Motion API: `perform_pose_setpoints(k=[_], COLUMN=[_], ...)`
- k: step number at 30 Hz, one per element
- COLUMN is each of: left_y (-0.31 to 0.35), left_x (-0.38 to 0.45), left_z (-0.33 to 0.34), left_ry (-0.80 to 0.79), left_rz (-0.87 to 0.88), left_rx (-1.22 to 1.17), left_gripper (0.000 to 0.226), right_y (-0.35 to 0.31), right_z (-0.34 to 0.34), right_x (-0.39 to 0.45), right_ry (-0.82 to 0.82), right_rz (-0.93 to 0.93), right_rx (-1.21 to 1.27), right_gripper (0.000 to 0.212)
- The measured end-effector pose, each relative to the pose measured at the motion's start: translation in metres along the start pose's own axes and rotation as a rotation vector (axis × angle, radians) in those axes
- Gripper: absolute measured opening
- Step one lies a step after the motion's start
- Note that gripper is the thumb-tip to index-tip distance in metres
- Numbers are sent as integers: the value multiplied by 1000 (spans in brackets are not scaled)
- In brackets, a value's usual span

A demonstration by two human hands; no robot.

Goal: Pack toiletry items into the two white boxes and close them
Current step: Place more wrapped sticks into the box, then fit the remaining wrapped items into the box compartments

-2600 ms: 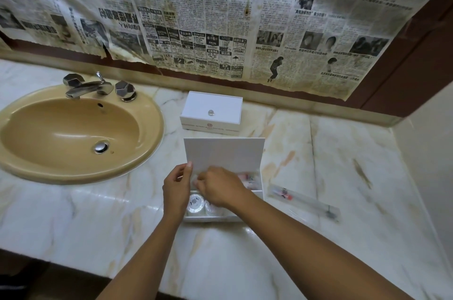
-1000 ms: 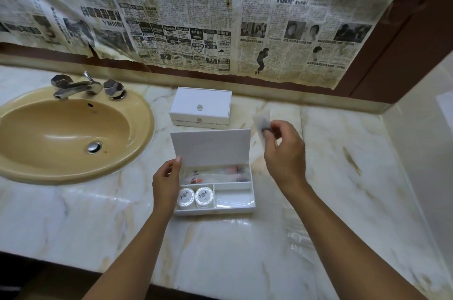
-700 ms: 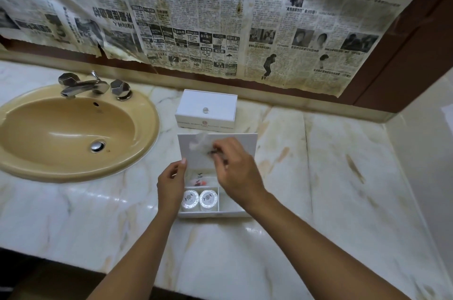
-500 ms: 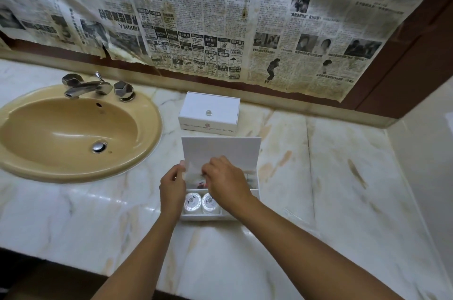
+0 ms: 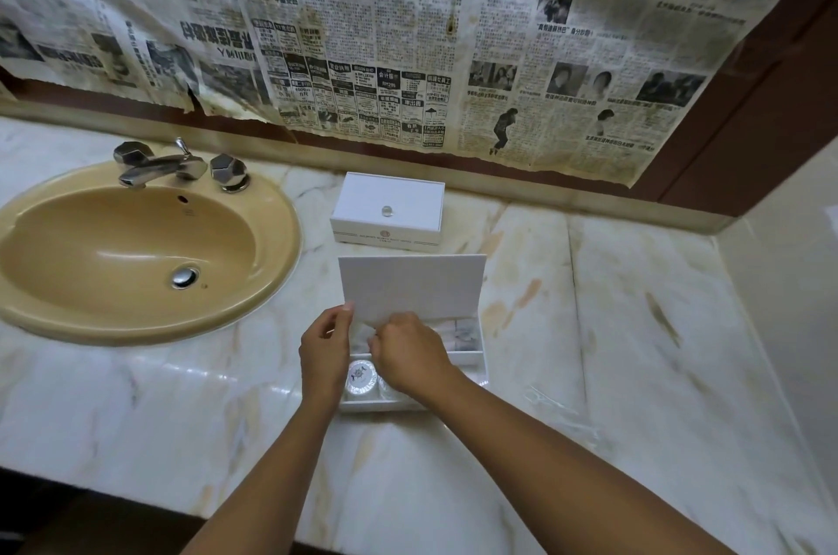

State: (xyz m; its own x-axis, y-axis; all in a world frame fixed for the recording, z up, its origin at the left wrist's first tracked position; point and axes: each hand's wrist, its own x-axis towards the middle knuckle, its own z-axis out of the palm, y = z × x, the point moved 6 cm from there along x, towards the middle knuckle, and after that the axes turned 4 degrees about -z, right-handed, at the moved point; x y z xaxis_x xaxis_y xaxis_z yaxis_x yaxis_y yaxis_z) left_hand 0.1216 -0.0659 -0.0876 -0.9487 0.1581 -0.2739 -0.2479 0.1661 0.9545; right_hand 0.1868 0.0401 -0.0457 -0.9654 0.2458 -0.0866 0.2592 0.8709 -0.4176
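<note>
1. Two white boxes sit at frame centre on the counter (image 5: 635,373): the shut box (image 5: 387,210) above, with a small knob on its lid, and the open box (image 5: 471,362) just below it, its lid (image 5: 410,287) standing up at the far edge.
2. The open box's long axis runs left to right across the frame. Its rear compartment lies directly under the right hand (image 5: 410,357), so that hand is the nearer one for seating the item.
3. The right hand is curled knuckles-up over the rear compartment, with wrapped packets (image 5: 460,334) showing just right of it. Whether its fingers hold anything cannot be told; they are hidden.
4. The left hand (image 5: 324,350) is at the box's left end, thumb and fingertip pinching the lid's lower left corner to steady it.
5. A round soap (image 5: 360,377) lies in the front left compartment, between the two hands; a second one beside it is mostly hidden by the right wrist.
6. Against a second ago, the right hand, which then held a small sachet up at the right of the lid, has come down into the box, and the left hand keeps its place at the left end.
7. My judgement: the next move is to let go, withdraw, and fold the lid toward the viewer.
</note>
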Motion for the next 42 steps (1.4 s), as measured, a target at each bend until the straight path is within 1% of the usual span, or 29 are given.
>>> perform_pose_setpoints(k=[4,9,12,14,15,19,22,25,28,32,35,39,42], left_y=[-1,1,2,1,1,1,0,0,0,-1,-1,-1,-1], left_x=[0,1,-2,-1,-1,1,1,0,0,1,1,1,1], left_z=[0,0,0,0,0,-1,0,0,1,1,2,2,1], left_ry=[-2,3,5,5,6,18,20,23,28,44,47,50,46], left_rz=[20,24,29,26,24,23,22,22,30,35,41,52,47], left_rx=[19,14,17,19,25,40,53,57,57,62,66,83,85], left_gripper=[23,23,23,23,23,24,25,24,23,25,26,29,29], right_y=[-10,-5,-4,-3,-2,16,42,73,101,136,155,168,165], right_z=[-9,13,12,5,0,-28,-41,-43,-32,-12,5,28,30], right_x=[-1,-6,-10,-14,-18,-45,-75,-107,-134,-163,-177,-184,-175], right_ry=[25,-118,-83,-3,62,383,548,614,573,430,296,160,159], right_rz=[-36,-45,-67,-101,-124,-159,-98,4,118,315,410,432,422], right_rx=[-62,-56,-52,-4,35,124,95,66,-39,-160,-207,-191,-171], right_gripper=[32,41,44,43,42,37,31,32,37,50,58,60,57])
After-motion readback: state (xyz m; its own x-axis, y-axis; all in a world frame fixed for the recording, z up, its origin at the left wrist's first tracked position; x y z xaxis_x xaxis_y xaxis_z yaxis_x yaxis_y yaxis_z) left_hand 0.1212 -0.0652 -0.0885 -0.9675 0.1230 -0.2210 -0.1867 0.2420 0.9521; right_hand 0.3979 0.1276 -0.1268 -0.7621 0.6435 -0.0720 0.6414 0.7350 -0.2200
